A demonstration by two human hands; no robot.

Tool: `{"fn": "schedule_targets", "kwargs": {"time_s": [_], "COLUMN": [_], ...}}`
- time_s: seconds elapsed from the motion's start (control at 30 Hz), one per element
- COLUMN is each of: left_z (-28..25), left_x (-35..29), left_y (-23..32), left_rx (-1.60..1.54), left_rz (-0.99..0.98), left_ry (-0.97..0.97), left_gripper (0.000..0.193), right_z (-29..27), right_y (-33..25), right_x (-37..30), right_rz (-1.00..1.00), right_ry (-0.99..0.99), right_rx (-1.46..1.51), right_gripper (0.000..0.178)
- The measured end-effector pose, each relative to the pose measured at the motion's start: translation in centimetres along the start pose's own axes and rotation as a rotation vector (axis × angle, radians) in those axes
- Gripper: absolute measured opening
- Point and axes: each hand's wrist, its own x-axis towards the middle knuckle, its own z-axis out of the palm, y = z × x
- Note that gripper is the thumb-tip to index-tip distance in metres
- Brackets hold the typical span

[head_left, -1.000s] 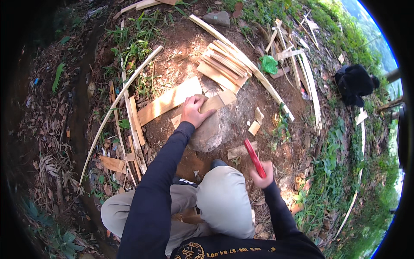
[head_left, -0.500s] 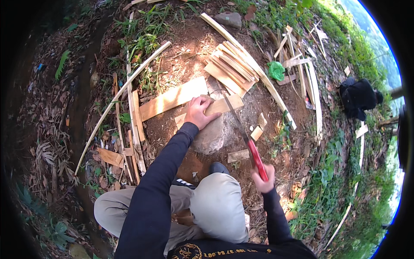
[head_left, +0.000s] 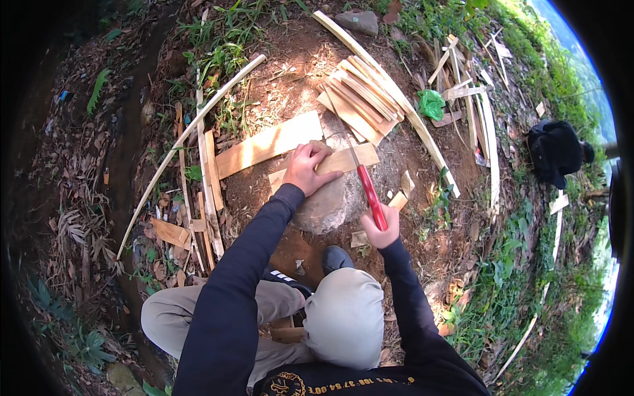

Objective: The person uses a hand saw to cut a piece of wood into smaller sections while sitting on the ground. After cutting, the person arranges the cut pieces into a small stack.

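Note:
A short wooden board (head_left: 360, 158) lies across a grey stone (head_left: 322, 210) in front of me. My left hand (head_left: 306, 171) grips the board near its middle, thumb along the near edge and fingers curled over the far side. In my right hand (head_left: 382, 228) is the red handle of a handsaw (head_left: 371, 195). Its thin blade crosses the board toward the right end, pointing away from me. Whether the teeth have cut into the wood is too small to tell.
Beyond the stone lies a stack of thin wooden slats (head_left: 363, 92), with a wider plank (head_left: 271, 143) to its left. Long curved strips flank the work area. Offcuts (head_left: 398, 200) lie right of the stone. A green plastic bag (head_left: 431, 104) and black backpack (head_left: 556, 150) are farther right.
My right hand has pushed the saw forward and slightly left, so its handle is now near the board. My left hand keeps its hold on the board.

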Motion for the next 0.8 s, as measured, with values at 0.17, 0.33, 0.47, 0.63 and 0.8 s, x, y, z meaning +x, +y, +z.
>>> {"fn": "schedule_targets", "kwargs": {"time_s": [0.17, 0.33, 0.47, 0.63, 0.8], "left_z": [-0.7, -0.1, -0.1, -0.3, -1.3], "left_x": [-1.1, -1.5, -1.4, -0.9, 0.9], "left_y": [1.0, 1.5, 1.1, 0.5, -0.8], "left_rx": [0.011, 0.038, 0.038, 0.048, 0.02], "left_rz": [0.151, 0.0, 0.031, 0.074, 0.11], "left_ry": [-0.143, -0.037, -0.021, -0.015, 0.001], "left_gripper": [0.057, 0.056, 0.053, 0.052, 0.054], "right_z": [-0.7, 1.3, 1.4, 1.3, 1.4], "right_y": [0.2, -0.2, -0.9, -1.4, -0.4], "right_x": [-4.7, -2.4, -2.5, -3.5, -2.1], "right_rz": [0.099, 0.093, 0.029, 0.024, 0.079], "right_ry": [0.035, 0.11, 0.093, 0.099, 0.131], "right_rx": [0.135, -0.057, -0.11, -0.118, -0.004], "right_gripper": [0.026, 0.024, 0.025, 0.025, 0.029]}}
